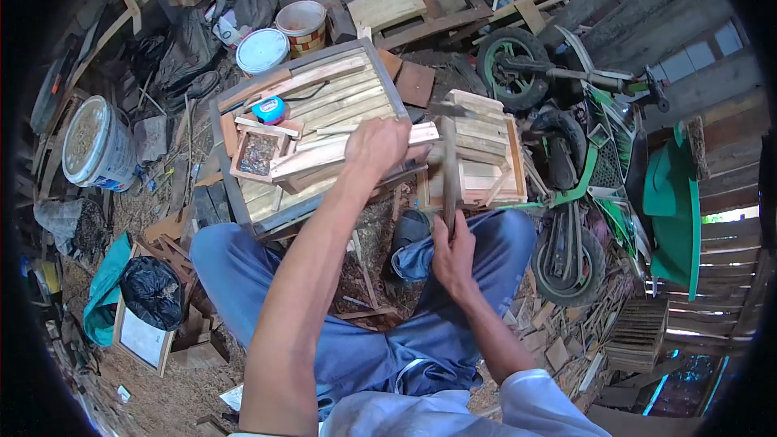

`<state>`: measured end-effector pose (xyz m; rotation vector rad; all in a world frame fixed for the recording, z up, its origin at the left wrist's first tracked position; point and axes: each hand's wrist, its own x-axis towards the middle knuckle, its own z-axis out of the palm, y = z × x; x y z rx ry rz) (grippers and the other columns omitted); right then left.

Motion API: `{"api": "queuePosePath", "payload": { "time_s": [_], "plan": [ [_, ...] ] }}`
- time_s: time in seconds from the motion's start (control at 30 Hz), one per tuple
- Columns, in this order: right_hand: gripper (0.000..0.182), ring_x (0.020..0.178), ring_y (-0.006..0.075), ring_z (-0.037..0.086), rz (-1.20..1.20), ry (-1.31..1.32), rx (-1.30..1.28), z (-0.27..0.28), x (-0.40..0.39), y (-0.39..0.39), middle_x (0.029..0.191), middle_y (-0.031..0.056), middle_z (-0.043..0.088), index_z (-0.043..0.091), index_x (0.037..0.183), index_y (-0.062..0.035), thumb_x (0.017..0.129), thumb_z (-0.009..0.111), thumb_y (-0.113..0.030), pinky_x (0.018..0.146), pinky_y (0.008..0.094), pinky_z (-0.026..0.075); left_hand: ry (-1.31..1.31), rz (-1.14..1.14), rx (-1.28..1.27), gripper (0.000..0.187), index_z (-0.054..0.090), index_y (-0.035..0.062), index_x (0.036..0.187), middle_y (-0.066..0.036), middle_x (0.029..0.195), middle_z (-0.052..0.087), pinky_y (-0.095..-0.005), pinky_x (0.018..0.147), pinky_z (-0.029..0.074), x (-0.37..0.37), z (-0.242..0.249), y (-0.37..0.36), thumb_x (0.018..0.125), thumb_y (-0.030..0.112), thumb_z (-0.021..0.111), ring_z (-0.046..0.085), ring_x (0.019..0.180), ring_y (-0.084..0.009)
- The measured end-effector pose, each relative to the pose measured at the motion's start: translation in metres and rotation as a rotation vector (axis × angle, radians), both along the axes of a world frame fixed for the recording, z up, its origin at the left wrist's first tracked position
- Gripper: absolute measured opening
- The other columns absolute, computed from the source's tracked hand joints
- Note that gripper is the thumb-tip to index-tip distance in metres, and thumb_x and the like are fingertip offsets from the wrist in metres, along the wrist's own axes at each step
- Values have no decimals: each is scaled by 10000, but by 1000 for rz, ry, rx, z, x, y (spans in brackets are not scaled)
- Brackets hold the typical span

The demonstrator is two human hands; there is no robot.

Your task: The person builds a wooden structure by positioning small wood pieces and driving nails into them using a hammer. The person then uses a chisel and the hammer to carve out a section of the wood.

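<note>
On the slatted work table (340,77), my left hand (377,146) is closed round a narrow wooden piece (316,159) that lies slantwise across the slats. My right hand (453,252) grips the handle of a hammer (450,170), held upright with its head near the right end of the piece. Left of the wood sits a small wooden box (259,154) of nails, with a blue tape measure (269,110) just behind it. A stack of wooden slatted pieces (486,146) stands to the right of the hammer.
Buckets (101,146) stand at the left and a lidded one (262,51) behind the table. A small green motorbike (595,154) and a green plastic chair (676,214) are at the right. Wood scraps cover the floor around my legs.
</note>
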<state>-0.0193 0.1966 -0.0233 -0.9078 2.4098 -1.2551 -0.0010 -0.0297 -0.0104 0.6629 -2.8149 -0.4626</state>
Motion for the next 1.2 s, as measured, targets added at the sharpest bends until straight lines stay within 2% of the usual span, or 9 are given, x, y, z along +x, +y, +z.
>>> {"api": "queuePosePath", "payload": {
  "time_s": [0.07,0.17,0.27,0.43,0.57,0.7,0.83,0.97,1.2],
  "plan": [
    [158,540,409,542,-49,3,-140,-13,10,-3,614,204,539,494,951,-8,948,527,-162,505,430,404,-2,-5,2,551,680,33,864,-194,724,669,-438,635,545,0,0,2,809,578,616,675,703,-358],
    [134,562,421,557,-53,75,-148,-29,10,-3,622,213,547,488,969,-12,948,525,-139,509,439,414,-10,-14,11,542,680,28,882,-200,725,668,-440,647,544,0,3,1,811,562,620,674,710,-361],
    [129,574,407,588,-16,179,13,-59,0,-3,621,211,543,474,967,-4,955,512,-127,497,430,422,-4,-14,36,525,676,24,883,-204,729,666,-440,664,542,0,0,2,812,542,625,675,720,-357],
    [137,700,517,565,-64,-15,-63,-33,7,7,703,289,579,465,952,7,907,535,-102,576,532,431,-32,-22,30,495,660,20,896,-208,744,665,-437,682,540,5,11,5,825,509,626,675,737,-356],
    [118,722,510,574,-84,215,124,-61,-5,3,719,278,585,466,928,-6,881,539,-86,579,532,436,-23,-11,43,474,653,17,902,-206,747,666,-437,681,540,5,11,6,816,484,651,676,741,-357],
    [132,710,504,575,-69,71,-16,-38,1,7,725,292,582,461,929,-7,890,536,-109,574,544,431,-22,-17,58,463,655,20,908,-206,768,672,-437,680,542,6,12,7,807,471,669,677,748,-355],
    [148,692,498,579,-78,230,91,-58,-6,2,700,278,578,471,928,-7,896,553,-127,555,525,430,-65,-15,69,456,643,21,931,-204,760,674,-436,663,542,5,11,6,810,460,669,678,735,-353],
    [142,696,492,583,-93,111,-28,-48,-2,8,707,273,589,475,943,-11,894,553,-119,568,537,426,-43,3,29,457,637,23,952,-204,742,669,-432,655,542,3,11,5,815,459,664,678,721,-353],
    [182,720,490,588,11,37,99,-48,-7,6,723,292,592,485,1012,7,916,521,-144,608,518,442,-54,9,40,504,633,19,994,-213,762,673,-440,663,545,1,7,6,818,491,646,676,720,-359]
  ]
}}
